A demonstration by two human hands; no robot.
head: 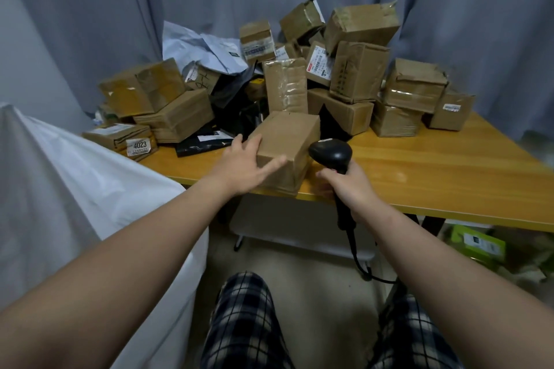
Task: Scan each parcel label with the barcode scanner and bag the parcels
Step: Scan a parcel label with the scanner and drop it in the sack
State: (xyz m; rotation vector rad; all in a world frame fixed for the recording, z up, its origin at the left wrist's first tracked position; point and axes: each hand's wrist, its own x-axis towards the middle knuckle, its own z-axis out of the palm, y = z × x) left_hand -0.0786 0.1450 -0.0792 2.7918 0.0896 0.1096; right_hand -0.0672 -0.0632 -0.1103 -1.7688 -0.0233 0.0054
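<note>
A plain brown cardboard parcel (284, 147) stands at the front edge of the wooden table (434, 171), no label showing on its visible faces. My left hand (242, 165) lies against its left side with fingers spread, thumb over the near face. My right hand (350, 186) grips the handle of a black barcode scanner (331, 153), whose head sits just right of the parcel. Its cable (356, 255) hangs below the table. A large white bag (75, 189) stands open at the left.
Several cardboard boxes (359, 75) and grey and black mailer bags (207, 54) are piled across the table's back. A box labelled 4023 (132, 141) lies at the left. Grey curtains hang behind. A green box (476, 246) lies on the floor at the right, under the table.
</note>
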